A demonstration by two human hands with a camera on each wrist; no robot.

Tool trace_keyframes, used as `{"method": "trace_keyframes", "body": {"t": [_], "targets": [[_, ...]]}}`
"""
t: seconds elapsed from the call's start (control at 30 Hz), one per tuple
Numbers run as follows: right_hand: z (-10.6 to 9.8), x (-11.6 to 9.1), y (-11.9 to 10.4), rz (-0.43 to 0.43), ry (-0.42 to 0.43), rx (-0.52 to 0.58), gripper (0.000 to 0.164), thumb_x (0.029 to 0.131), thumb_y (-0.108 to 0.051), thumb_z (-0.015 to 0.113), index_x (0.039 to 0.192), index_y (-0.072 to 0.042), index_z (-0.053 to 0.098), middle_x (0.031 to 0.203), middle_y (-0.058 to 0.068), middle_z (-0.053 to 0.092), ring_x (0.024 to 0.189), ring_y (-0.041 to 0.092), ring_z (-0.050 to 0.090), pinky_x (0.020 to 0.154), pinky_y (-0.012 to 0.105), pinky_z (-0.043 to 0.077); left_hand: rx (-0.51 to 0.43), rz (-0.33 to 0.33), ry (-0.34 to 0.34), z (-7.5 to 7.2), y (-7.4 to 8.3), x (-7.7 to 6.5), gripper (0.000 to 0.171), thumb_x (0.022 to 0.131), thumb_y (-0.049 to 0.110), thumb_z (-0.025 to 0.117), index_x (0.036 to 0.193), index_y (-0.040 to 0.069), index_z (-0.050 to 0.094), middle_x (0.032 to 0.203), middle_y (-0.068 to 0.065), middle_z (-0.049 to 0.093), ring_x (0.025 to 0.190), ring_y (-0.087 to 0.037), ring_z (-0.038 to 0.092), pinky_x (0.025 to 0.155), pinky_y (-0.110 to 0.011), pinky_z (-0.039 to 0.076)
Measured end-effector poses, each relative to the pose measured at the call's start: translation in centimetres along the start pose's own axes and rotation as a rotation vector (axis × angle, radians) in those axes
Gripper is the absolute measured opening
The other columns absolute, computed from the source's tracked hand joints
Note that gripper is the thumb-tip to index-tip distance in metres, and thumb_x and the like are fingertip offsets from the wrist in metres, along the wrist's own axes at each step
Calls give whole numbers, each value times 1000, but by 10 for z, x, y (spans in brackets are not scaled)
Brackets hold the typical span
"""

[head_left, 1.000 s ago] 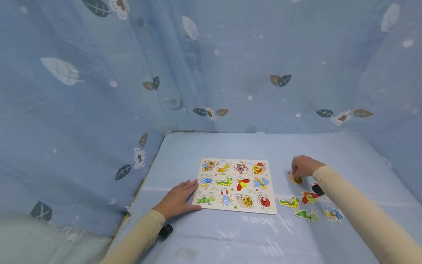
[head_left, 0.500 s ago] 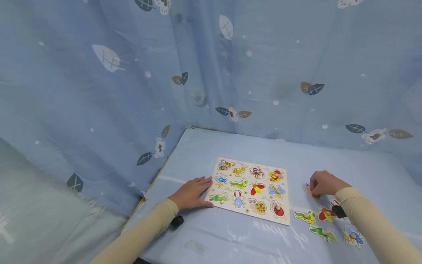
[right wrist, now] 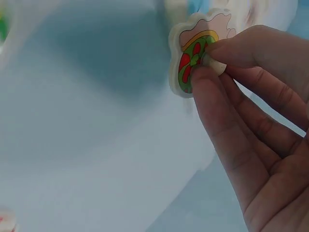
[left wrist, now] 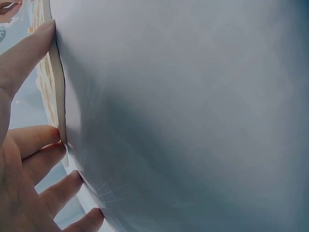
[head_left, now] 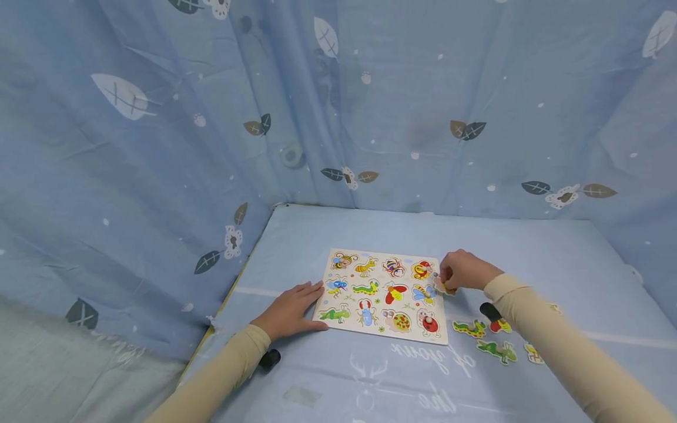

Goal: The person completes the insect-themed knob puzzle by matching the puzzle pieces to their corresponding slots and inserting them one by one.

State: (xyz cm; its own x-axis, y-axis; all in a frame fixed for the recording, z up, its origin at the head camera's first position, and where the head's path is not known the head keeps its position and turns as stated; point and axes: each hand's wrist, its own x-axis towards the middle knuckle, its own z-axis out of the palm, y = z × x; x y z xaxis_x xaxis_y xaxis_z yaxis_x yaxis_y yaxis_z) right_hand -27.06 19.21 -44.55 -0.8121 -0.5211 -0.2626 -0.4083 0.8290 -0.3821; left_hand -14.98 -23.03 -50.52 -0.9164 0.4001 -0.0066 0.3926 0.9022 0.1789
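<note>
Snail piece (right wrist: 194, 43) is pinched by its knob in the right hand (head_left: 468, 271). Within the last second that hand has carried it leftward to the right edge of the puzzle board (head_left: 382, 294); contact undetermined. Judged: transfer advanced, piece unseated. Left hand (head_left: 290, 310), fingers spread, touches the board's left side. Caterpillar piece (head_left: 469, 329) lies loose, nearer the person than the right hand.
</note>
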Motion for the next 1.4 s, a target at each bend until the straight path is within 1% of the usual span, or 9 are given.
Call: {"method": "trace_keyframes", "body": {"t": [0.17, 0.3, 0.43, 0.53, 0.67, 0.9, 1.13, 1.27, 1.4], "targets": [[15, 5, -33, -169, -1, -13, 13, 79, -3, 72, 75, -15, 73, 73, -7, 65, 64, 8, 56, 59, 23, 50, 10, -13, -5, 1, 0, 1, 96, 77, 76, 60, 150, 17, 40, 158, 5, 35, 145, -25, 35, 115, -49, 35], [29, 7, -55, -269, -7, -19, 14, 79, -4, 72, 77, -18, 75, 74, -11, 65, 66, 4, 57, 61, 21, 51, 20, -22, -13, 0, 1, 2, 97, 76, 77, 59, 151, 18, 39, 158, 5, 34, 145, -24, 34, 115, -49, 35], [39, 6, -75, -303, -42, -8, 13, 80, -5, 73, 79, -17, 76, 75, -11, 67, 66, 3, 58, 62, 20, 52, 7, -14, -8, -1, 1, 3, 96, 77, 76, 59, 150, 17, 39, 158, 4, 35, 145, -25, 34, 115, -50, 35], [45, 4, -84, -322, -67, -10, 13, 80, -4, 73, 80, -17, 77, 75, -11, 68, 66, 1, 58, 62, 19, 52, -2, -11, -7, -2, 1, 3, 96, 77, 75, 60, 151, 17, 39, 158, 3, 35, 145, -26, 34, 115, -50, 34], [53, 3, -88, -364, -86, -13, 16, 80, -2, 72, 81, -17, 77, 75, -11, 69, 66, -1, 59, 63, 18, 52, 5, -8, -8, -1, 1, 3, 96, 77, 76, 60, 151, 17, 39, 158, 4, 35, 145, -25, 35, 115, -49, 34], [60, 3, -88, -420, -68, -25, 13, 80, -4, 74, 79, -16, 77, 73, -11, 69, 65, -4, 58, 62, 17, 52, 20, -4, 2, -1, 1, 4, 96, 77, 76, 60, 150, 17, 40, 158, 5, 35, 145, -25, 35, 115, -48, 35], [64, 7, -88, -421, -96, -12, 16, 79, -2, 71, 79, -17, 77, 73, -13, 67, 65, -3, 58, 62, 17, 52, 16, -22, -7, -1, 2, 2, 96, 76, 76, 61, 150, 18, 40, 158, 5, 35, 145, -25, 35, 114, -50, 36], [66, 8, -86, -408, -100, -10, 15, 80, -3, 72, 78, -18, 76, 73, -14, 67, 65, -3, 58, 62, 17, 52, 15, -46, -28, -1, 2, 1, 98, 76, 78, 59, 151, 19, 39, 158, 6, 33, 145, -24, 34, 115, -50, 35], [68, 9, -86, -393, -97, -8, 14, 81, -5, 72, 79, -18, 75, 72, -14, 67, 65, -2, 58, 62, 17, 51, 7, -54, -37, -1, 3, 1, 98, 76, 77, 59, 151, 18, 38, 158, 6, 33, 146, -25, 33, 115, -50, 35]]}}
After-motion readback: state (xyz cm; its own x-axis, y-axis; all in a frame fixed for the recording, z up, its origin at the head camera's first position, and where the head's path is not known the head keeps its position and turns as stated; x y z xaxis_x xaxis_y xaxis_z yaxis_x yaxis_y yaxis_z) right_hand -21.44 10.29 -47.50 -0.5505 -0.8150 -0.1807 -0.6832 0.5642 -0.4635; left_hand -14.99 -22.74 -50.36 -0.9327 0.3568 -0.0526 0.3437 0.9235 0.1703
